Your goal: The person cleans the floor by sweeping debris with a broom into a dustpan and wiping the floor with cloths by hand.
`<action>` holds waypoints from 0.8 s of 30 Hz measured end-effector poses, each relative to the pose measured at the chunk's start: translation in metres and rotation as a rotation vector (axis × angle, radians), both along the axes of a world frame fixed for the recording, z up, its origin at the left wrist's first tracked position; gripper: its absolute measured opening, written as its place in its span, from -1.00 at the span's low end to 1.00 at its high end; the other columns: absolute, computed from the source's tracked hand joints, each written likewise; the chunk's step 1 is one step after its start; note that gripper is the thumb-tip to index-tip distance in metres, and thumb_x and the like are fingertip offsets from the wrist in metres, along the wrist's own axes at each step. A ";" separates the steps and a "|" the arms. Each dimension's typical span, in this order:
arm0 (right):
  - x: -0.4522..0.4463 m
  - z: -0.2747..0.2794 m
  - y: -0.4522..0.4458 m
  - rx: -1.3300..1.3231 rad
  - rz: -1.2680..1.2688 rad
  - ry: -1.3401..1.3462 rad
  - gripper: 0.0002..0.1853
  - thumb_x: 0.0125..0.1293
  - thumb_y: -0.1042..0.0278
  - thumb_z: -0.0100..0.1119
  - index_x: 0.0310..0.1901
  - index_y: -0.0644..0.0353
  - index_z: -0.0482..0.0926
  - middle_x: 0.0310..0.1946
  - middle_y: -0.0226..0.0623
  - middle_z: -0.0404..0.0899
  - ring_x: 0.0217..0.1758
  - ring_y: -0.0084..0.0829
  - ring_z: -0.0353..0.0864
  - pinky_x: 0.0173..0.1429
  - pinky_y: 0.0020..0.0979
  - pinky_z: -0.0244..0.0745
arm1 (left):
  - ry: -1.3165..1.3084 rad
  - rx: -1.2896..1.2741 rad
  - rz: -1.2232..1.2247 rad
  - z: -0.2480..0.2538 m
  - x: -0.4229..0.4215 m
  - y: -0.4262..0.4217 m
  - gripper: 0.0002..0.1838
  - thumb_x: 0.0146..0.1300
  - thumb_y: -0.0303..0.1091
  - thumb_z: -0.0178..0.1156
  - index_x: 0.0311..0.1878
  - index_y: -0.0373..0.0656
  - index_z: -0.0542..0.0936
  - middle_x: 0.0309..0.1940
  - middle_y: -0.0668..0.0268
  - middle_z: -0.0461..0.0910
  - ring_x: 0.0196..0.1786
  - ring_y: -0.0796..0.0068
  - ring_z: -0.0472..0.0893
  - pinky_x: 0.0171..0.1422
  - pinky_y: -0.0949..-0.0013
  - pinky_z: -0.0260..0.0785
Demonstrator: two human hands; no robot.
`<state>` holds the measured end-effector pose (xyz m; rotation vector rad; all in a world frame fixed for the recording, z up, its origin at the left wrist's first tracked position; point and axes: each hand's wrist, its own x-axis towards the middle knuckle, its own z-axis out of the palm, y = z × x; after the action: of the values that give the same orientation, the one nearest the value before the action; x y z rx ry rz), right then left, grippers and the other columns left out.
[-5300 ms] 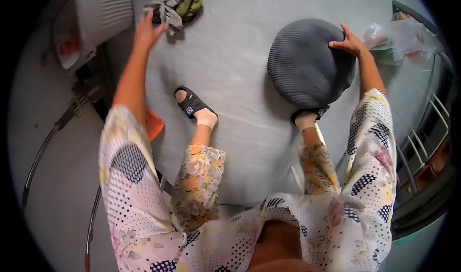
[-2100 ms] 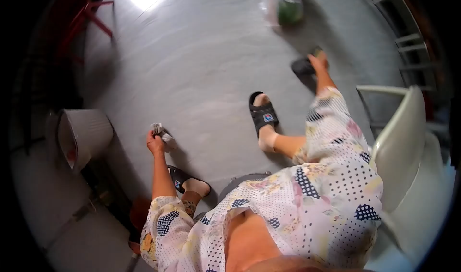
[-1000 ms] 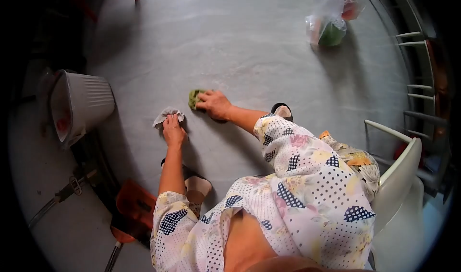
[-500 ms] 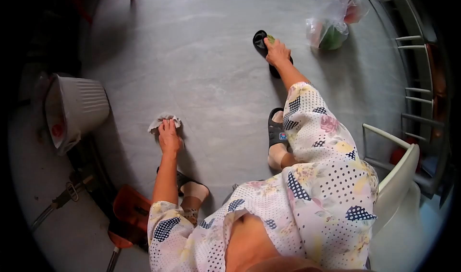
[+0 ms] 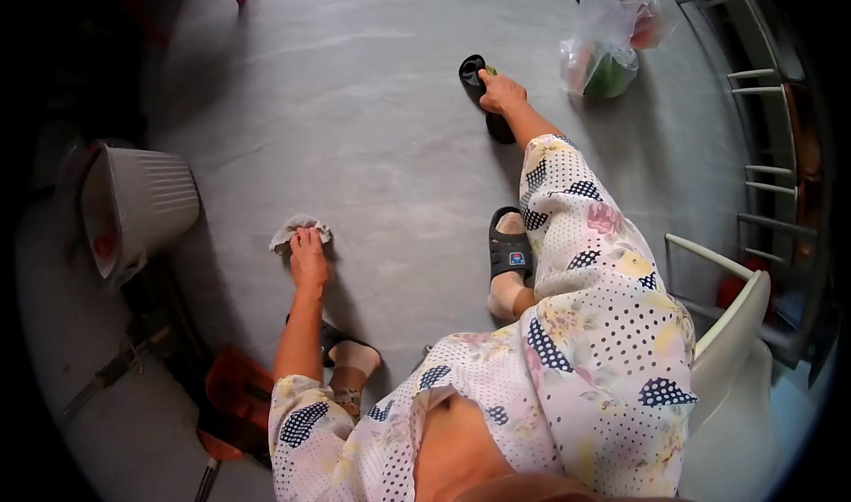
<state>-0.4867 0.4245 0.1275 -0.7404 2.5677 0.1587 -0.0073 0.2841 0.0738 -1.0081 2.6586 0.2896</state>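
Note:
My left hand (image 5: 308, 258) presses a crumpled off-white cloth (image 5: 291, 233) with its fingers, low over the grey floor on the left. Farther forward on the right, my right hand (image 5: 503, 92) is closed on a black slipper (image 5: 473, 73). A small green patch (image 5: 490, 71) shows by the fingertips; I cannot tell what it is. The slipper's other end (image 5: 500, 128) shows below the hand, while its middle is hidden. My feet wear dark sandals (image 5: 509, 252) on the floor, the left one partly behind my forearm.
A white ribbed bin (image 5: 155, 202) stands at the left. Clear plastic bags (image 5: 605, 46) with green and red contents sit at the upper right. Metal racks (image 5: 771, 85) line the right side, above a pale chair (image 5: 731, 342). An orange-brown object (image 5: 238, 387) is at lower left.
The right hand and the slipper have shifted slightly left, and the slipper has turned a little. The left hand stays on the cloth. The whole view has moved slightly.

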 end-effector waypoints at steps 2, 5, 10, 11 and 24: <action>0.017 -0.009 0.010 0.003 0.062 -0.082 -0.35 0.06 0.44 -0.01 0.26 -0.28 0.29 -0.04 -0.14 0.53 0.07 -0.05 0.50 0.02 -0.13 0.45 | 0.032 -0.056 -0.022 -0.011 0.005 0.003 -0.38 -0.02 -0.55 0.19 0.21 -0.23 0.34 0.28 0.04 0.25 0.29 0.02 0.26 0.09 0.13 0.44; 0.076 -0.014 0.038 -0.150 0.313 -0.169 -0.45 0.00 0.39 0.15 0.11 -0.20 0.36 -0.06 -0.17 0.53 0.04 -0.08 0.52 0.00 -0.16 0.47 | 0.023 -0.071 0.007 -0.014 0.003 0.008 -0.39 0.00 -0.56 0.17 0.22 -0.22 0.32 0.28 0.05 0.25 0.30 0.03 0.26 0.07 0.12 0.44; 0.126 -0.026 0.066 -0.023 0.616 -0.489 -0.26 -0.04 0.48 0.07 0.28 -0.25 0.32 0.00 -0.22 0.53 0.10 -0.14 0.49 0.13 -0.26 0.41 | 0.059 -0.022 0.031 -0.036 0.000 0.007 -0.40 0.03 -0.56 0.15 0.22 -0.17 0.32 0.27 0.07 0.24 0.29 0.07 0.27 0.08 0.14 0.45; 0.115 -0.026 0.066 -0.176 0.580 -0.620 -0.31 -0.04 0.50 0.06 0.24 -0.19 0.37 0.03 -0.23 0.53 0.13 -0.18 0.48 0.18 -0.29 0.38 | 0.067 -0.018 0.034 -0.043 0.006 0.005 -0.40 0.03 -0.56 0.15 0.22 -0.16 0.32 0.27 0.08 0.24 0.29 0.08 0.27 0.09 0.14 0.45; 0.035 -0.059 0.071 -0.273 0.198 0.605 -0.40 0.22 -0.18 0.00 0.30 -0.30 0.29 0.39 -0.20 0.08 0.46 -0.18 -0.04 0.22 0.19 0.08 | 0.190 0.032 0.180 0.008 -0.015 0.050 -0.46 0.05 -0.55 0.11 0.18 -0.17 0.35 0.27 0.13 0.23 0.32 0.10 0.23 0.14 0.08 0.42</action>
<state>-0.4518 0.4951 0.0683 -1.2023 3.1203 0.1053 -0.0220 0.3346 0.0818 -1.2698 2.7215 0.4875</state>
